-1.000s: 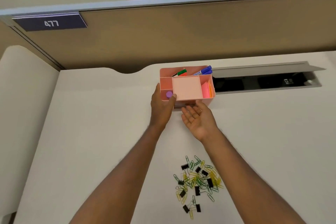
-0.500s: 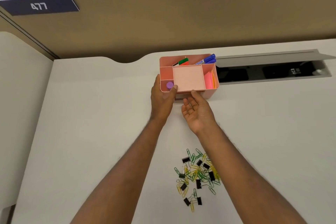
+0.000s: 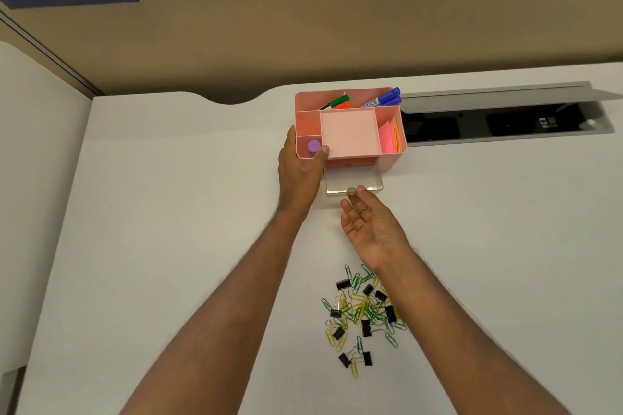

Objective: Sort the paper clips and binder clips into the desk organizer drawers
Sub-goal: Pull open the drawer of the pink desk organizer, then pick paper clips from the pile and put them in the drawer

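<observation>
A pink desk organizer [image 3: 349, 136] stands at the back of the white desk. A clear drawer [image 3: 354, 178] sticks out from its front and looks empty. My left hand [image 3: 300, 175] grips the organizer's front left corner, thumb on the top rim. My right hand [image 3: 371, 229] is palm up, its fingertips pinching the drawer's small round knob [image 3: 351, 191]. A loose pile of green and yellow paper clips [image 3: 362, 312] mixed with black binder clips [image 3: 343, 285] lies on the desk nearer me, below my right wrist.
Markers [image 3: 387, 99], pink sticky notes [image 3: 387, 140] and a purple cap [image 3: 314, 145] sit in the organizer's top compartments. An open cable trough [image 3: 505, 123] runs to its right. A tan partition [image 3: 337, 27] closes the back, and a second desk [image 3: 30, 178] lies at left.
The clear drawer has slid out from the organizer's front, and my right hand has drawn back toward me with it. My left hand stays on the organizer's corner.
</observation>
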